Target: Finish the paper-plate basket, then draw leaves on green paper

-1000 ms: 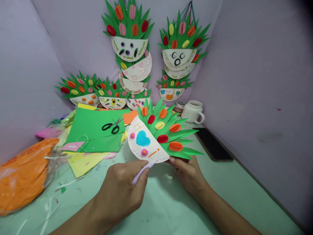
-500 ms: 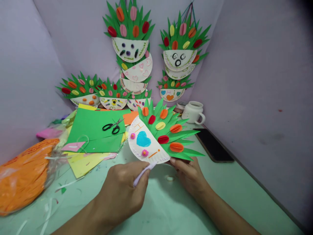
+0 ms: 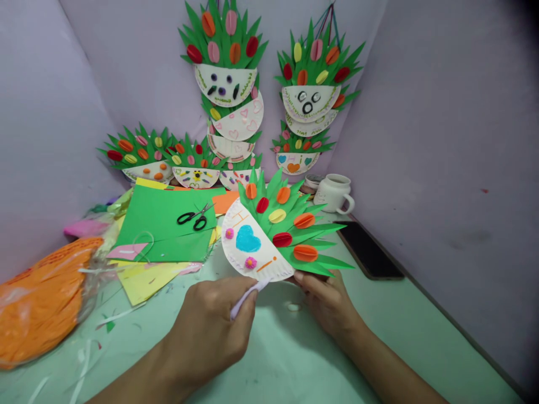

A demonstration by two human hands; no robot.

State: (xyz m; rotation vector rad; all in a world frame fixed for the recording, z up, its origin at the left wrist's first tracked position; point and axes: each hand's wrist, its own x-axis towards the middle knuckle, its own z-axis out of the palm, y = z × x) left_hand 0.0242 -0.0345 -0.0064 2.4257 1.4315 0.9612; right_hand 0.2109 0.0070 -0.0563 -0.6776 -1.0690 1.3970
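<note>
A white half paper plate (image 3: 261, 257) is tilted above the table, with green paper leaves and red, orange and yellow paper flowers along its straight edge. It bears a blue heart, two pink flowers and orange marks. My right hand (image 3: 330, 303) grips the lower right corner of the plate, thumb in front and the other fingers partly hidden behind. My left hand (image 3: 217, 320) is closed on a thin pale lilac strip (image 3: 244, 300), whose upper end touches the plate's bottom rim.
Black scissors (image 3: 199, 220) lie on green paper (image 3: 168, 235) at the left. An orange bag (image 3: 42, 303) is at the far left. Right of the plate are a white mug (image 3: 332, 192) and a black phone (image 3: 368, 249). Several similar plate crafts (image 3: 229, 84) hang or stand against the wall.
</note>
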